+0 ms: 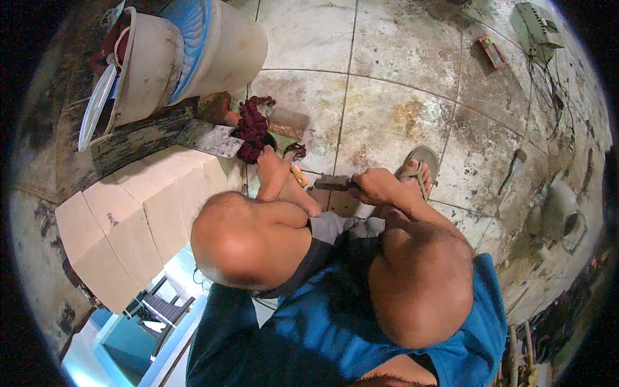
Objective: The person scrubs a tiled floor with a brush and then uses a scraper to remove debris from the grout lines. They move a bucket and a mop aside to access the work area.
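Observation:
My right hand (pixel 379 186) is closed around the handle of a dark tool with a flat, blocky head (pixel 333 182), held just above the tiled floor. My left hand (pixel 271 162) reaches down beside a crumpled maroon cloth (pixel 254 126). Its fingertips meet something dark there, and whether they grip it is hidden. Close to that hand lies a wooden-handled tool (pixel 299 175), its far end partly covered. A worn, flat rectangular plate (pixel 210 139) sits to the left of the cloth, and a greyish block (pixel 288 122) is on its right.
Large pale tubs (pixel 222 53) stand at the upper left. Beige boxes (pixel 145 193) line my left side. My sandalled right foot (pixel 420 176) is on the stained tiles (pixel 387 126). Farther right are a small red box (pixel 492 51), a grey device (pixel 537 24) and loose cables (pixel 551 87).

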`<act>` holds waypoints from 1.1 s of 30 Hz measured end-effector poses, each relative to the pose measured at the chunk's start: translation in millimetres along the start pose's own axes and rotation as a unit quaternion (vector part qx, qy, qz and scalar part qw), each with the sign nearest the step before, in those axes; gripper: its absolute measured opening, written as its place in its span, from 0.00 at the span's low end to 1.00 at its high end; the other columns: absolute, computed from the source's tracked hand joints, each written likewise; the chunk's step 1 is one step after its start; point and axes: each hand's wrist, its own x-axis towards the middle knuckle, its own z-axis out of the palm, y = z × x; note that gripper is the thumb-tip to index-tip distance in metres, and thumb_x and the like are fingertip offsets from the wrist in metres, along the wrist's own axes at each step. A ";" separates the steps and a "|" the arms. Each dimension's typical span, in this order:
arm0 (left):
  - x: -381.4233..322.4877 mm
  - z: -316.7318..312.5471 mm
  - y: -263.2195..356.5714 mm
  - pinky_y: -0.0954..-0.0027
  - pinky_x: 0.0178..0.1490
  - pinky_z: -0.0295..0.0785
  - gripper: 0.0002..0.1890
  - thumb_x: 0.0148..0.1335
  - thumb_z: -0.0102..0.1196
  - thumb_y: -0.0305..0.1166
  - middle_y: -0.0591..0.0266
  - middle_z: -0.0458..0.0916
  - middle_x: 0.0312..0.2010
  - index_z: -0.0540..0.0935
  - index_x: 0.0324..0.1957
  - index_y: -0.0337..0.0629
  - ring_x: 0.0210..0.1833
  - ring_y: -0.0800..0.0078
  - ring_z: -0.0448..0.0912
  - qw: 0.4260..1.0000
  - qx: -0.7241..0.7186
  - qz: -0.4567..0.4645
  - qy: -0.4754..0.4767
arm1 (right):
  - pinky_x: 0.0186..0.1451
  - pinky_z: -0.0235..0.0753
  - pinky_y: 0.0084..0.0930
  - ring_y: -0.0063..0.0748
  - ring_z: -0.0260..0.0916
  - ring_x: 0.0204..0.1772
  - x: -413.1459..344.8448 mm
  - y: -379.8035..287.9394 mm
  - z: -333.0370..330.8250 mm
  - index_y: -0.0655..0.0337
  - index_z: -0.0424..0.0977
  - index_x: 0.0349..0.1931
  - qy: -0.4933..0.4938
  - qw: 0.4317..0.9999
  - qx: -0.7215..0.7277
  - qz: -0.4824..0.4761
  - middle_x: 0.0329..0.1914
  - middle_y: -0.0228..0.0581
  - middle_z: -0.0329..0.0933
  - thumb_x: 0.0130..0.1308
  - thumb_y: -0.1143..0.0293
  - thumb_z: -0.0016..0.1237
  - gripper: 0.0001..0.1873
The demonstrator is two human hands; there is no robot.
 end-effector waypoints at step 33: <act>-23.6 0.0 37.7 0.49 0.68 0.67 0.38 0.53 0.72 0.40 0.49 0.73 0.65 0.75 0.66 0.45 0.68 0.48 0.71 0.822 -0.066 0.533 -0.190 | 0.57 0.81 0.37 0.47 0.82 0.55 -44.5 55.5 -47.9 0.59 0.85 0.50 0.414 0.890 0.182 -0.063 0.53 0.47 0.85 0.65 0.71 0.57 0.13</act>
